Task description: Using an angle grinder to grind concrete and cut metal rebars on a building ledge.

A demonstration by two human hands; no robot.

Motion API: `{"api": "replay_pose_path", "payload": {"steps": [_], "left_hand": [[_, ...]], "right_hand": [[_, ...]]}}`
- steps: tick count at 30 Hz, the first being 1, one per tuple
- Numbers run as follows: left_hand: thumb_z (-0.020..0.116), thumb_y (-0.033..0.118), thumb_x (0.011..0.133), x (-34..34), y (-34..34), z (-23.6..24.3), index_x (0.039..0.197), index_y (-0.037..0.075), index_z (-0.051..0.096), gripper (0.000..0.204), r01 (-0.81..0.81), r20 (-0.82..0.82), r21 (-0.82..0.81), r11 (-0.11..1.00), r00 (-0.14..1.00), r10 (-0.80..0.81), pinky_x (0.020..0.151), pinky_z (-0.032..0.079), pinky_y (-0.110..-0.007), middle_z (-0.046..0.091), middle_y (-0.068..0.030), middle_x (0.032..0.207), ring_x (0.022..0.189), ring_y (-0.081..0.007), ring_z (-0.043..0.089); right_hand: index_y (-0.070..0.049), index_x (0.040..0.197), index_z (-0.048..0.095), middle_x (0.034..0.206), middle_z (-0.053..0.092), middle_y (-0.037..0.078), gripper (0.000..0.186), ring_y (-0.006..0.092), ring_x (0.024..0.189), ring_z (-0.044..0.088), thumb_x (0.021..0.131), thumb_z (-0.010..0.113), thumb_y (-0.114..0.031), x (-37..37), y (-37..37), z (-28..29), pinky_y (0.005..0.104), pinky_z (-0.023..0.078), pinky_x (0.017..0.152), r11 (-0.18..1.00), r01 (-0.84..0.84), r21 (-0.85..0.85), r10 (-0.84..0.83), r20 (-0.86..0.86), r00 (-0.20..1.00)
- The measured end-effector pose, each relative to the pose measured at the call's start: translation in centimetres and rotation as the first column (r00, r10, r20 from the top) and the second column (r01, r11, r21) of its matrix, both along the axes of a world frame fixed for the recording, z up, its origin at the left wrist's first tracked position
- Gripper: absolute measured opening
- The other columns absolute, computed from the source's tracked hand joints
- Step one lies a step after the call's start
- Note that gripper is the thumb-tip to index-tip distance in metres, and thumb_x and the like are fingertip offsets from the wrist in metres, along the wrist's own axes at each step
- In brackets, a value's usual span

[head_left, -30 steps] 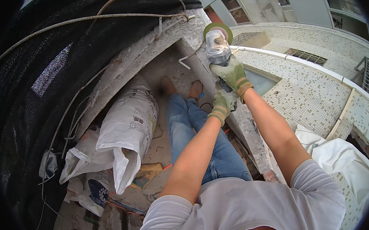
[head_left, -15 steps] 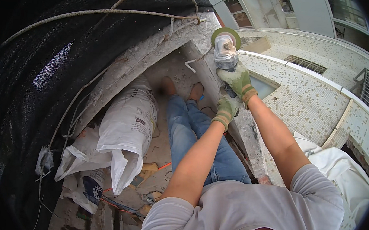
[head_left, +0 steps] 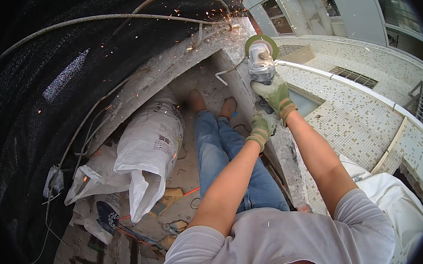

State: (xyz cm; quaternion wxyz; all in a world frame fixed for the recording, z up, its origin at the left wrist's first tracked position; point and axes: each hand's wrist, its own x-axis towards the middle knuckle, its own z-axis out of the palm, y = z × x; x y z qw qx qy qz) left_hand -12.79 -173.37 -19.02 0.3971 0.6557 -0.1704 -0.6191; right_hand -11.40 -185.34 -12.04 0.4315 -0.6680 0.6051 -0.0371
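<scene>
An angle grinder [head_left: 261, 64] with a green disc rests over the top of a concrete ledge [head_left: 234, 82], its head wrapped in clear plastic. Gloved in green and white, my right hand [head_left: 274, 93] closes around the grinder's body just behind the head. My left hand [head_left: 262, 127], in a matching glove, wraps the rear of the tool nearer to me. Orange sparks fly leftward from around the disc. A short bent rebar [head_left: 221, 75] sticks out of the ledge beside the disc. Where exactly the disc touches is hard to make out.
Long rusty rebars [head_left: 112, 14] curve across black netting [head_left: 34, 134] on the left. White woven sacks [head_left: 155, 133] stand by my legs. A white sheet [head_left: 393, 194] lies at right, beside a mosaic-tiled surface [head_left: 349, 127]. Debris and an orange cord [head_left: 191, 191] lie on the floor.
Sparks now spray across the netting and rebars, where none showed before. The view has shifted slightly; both hands keep their hold on the angle grinder.
</scene>
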Motion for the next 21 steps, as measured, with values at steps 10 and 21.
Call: {"api": "replay_pose_path", "payload": {"steps": [10,21], "left_hand": [[0.082,0.025,0.073,0.1,0.1,0.8,0.13,-0.002,0.044,0.072,0.007,-0.014,0.1,0.995,1.0,-0.005,0.081,0.053,-0.038,0.062,-0.0168,0.116,0.099,-0.0274,0.063],[0.08,0.024,0.074,-1.0,0.7,-1.0,0.134,0.003,0.041,0.075,0.0,-0.031,0.14,0.99,1.0,0.005,0.073,0.055,-0.038,0.066,-0.0155,0.104,0.088,-0.0264,0.065]], "right_hand": [[-0.003,0.105,0.066,0.098,0.069,0.019,0.047,0.0348,0.094,0.066,0.072,0.071,-0.035,-0.9,0.0,-0.2,0.0422,0.05,0.083,0.998,0.015,0.056,-0.013,-0.029,0.999],[-0.005,0.104,0.067,0.099,0.069,0.019,0.047,0.0364,0.096,0.066,0.071,0.07,-0.038,-1.8,-0.3,-1.4,0.0422,0.05,0.083,0.994,-0.11,0.011,0.11,-0.022,0.994]]}}
